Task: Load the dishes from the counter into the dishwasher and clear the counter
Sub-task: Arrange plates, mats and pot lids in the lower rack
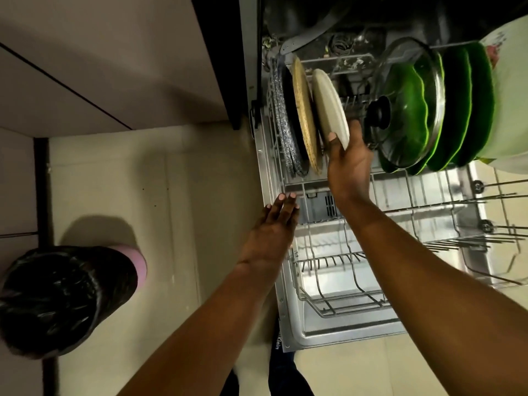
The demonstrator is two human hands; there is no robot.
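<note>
My right hand [348, 164] grips the lower rim of a cream plate [328, 104], which stands on edge in the pulled-out lower rack [337, 304] of the open dishwasher. To its left stand a tan speckled plate [304, 110] and dark patterned plates [281, 115]. To its right a glass lid [411, 104] with a black knob leans against green plates [468, 110] and a white floral dish [511, 104]. My left hand [274, 224] hovers open, fingers straight, over the rack's left edge near the door's detergent compartment.
The dishwasher door [320, 335] lies open over the tiled floor. A bin [63, 295] lined with a black bag stands at lower left. Beige cabinet fronts [100, 67] fill the upper left. The front half of the rack holds no dishes.
</note>
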